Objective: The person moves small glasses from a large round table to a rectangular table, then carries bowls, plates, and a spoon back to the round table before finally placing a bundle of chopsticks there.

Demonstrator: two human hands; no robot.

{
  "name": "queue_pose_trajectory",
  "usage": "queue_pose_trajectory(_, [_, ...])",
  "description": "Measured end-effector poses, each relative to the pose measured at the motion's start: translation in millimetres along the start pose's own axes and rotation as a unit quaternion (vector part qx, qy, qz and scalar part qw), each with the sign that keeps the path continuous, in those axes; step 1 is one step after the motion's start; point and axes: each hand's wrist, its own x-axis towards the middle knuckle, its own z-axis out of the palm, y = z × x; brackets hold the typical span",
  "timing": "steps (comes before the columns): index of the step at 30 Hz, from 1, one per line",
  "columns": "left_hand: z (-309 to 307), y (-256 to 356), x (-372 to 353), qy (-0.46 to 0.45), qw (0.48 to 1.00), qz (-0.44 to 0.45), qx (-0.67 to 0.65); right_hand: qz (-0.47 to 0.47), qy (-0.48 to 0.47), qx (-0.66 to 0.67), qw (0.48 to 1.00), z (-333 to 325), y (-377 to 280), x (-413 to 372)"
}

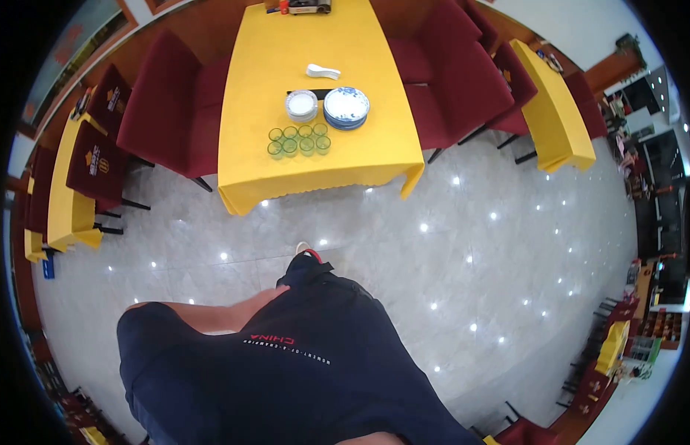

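My left hand [277, 294] is at the front of my dark T-shirt [286, 378], near my waist. It is mostly hidden and its fingers cannot be made out. Out of view is my right hand; only a bit of skin shows at the bottom edge. Ahead stands a table with a yellow cloth [315, 169], apart from my hands. On it are several green-tinted glasses [307, 147] in two rows, a stack of small white dishes [301, 104], a stack of blue-patterned plates [346, 106] and white spoons [323, 72]. Something black [320, 94] lies partly behind the stacks.
Dark red chairs [163, 104] line both sides of the table. A portable stove [310, 7] and a red item [283, 7] sit at its far end. More yellow-covered tables [554, 119] stand left and right. Shiny grey floor tiles [463, 245] lie between me and the furniture.
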Motion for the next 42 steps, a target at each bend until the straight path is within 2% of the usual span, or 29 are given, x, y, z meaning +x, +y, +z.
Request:
queue_pose_trajectory(1, [4.3,19.6,-4.6,-0.017,0.988,0.009,0.152,-0.009,0.000,-0.008,1.000,-5.1,-4.8,5.9])
queue_pose_trajectory(2, [3.4,30.3,-8.5,-0.032,0.952,0.014,0.303,-0.020,-0.001,-0.014,1.000,-8.0,-11.5,13.0])
queue_pose_trajectory(5, [-12.0,3.5,-18.0,-0.041,0.924,0.051,0.376,-0.038,-0.011,-0.011,0.999,6.7,-36.6,24.4])
queue_pose_trajectory(6, [-15.1,-1.4,-21.4,-0.040,0.926,0.048,0.373,-0.042,-0.015,-0.010,0.999,11.8,-43.8,27.2])
queue_pose_trajectory(8, [-15.2,-6.6,-24.1,0.029,0.982,-0.042,0.182,-0.046,-0.021,-0.012,0.999,15.1,-54.1,29.3])
queue_pose_trajectory(9, [-14.2,-8.7,-26.4,0.028,0.983,-0.042,0.177,-0.047,-0.023,-0.015,0.998,14.0,-57.8,30.3])
queue_pose_trajectory(11, [-6.7,-13.6,-33.6,0.105,0.994,0.037,0.017,-0.046,-0.029,-0.016,0.998,13.0,-61.5,26.6])
queue_pose_trajectory(15, [3.1,-61.3,-30.6,0.161,0.986,0.052,-0.013,-0.063,-0.037,-0.022,0.997,1.9,-72.5,40.0])
queue_pose_trajectory(17, [12.5,-70.2,-24.7,0.194,0.980,-0.033,0.013,-0.073,-0.049,-0.039,0.995,-17.8,-68.2,47.6])
queue_pose_trajectory(18, [18.1,-77.4,-20.3,0.201,0.979,-0.032,-0.005,-0.075,-0.058,-0.054,0.994,-33.1,-62.1,48.3])
queue_pose_trajectory(20, [19.7,-85.7,-12.2,0.209,0.959,0.043,0.188,-0.083,-0.079,-0.078,0.990,-60.3,-51.6,50.8])
queue_pose_trajectory(21, [24.4,-76.5,-8.9,0.218,0.958,0.039,0.181,-0.090,-0.088,-0.083,0.989,-68.2,-49.3,54.5])
queue_pose_trajectory(23, [26.9,-51.5,-6.8,0.275,0.909,0.076,0.303,-0.109,-0.101,-0.080,0.986,-72.2,-48.1,66.8])
queue_pose_trajectory(27, [36.5,-55.0,7.8,0.304,0.922,0.044,0.236,-0.132,-0.118,-0.076,0.981,-87.1,-38.7,83.2])
queue_pose_trajectory(29, [33.5,-47.5,14.6,0.291,0.897,0.036,0.330,-0.140,-0.126,-0.074,0.979,-93.1,-33.0,88.0])
queue_pose_trajectory(33, [31.6,-47.8,25.8,0.322,0.911,0.030,0.256,-0.173,-0.134,-0.064,0.974,-97.9,-35.9,114.4])
queue_pose_trajectory(35, [29.7,-61.1,31.6,0.300,0.885,0.043,0.353,-0.183,-0.137,-0.054,0.972,-94.4,-36.9,120.4])
queue_pose_trajectory(42, [20.8,-66.0,48.8,0.302,0.877,0.071,0.366,-0.207,-0.126,-0.024,0.970,-89.1,-40.9,136.8])
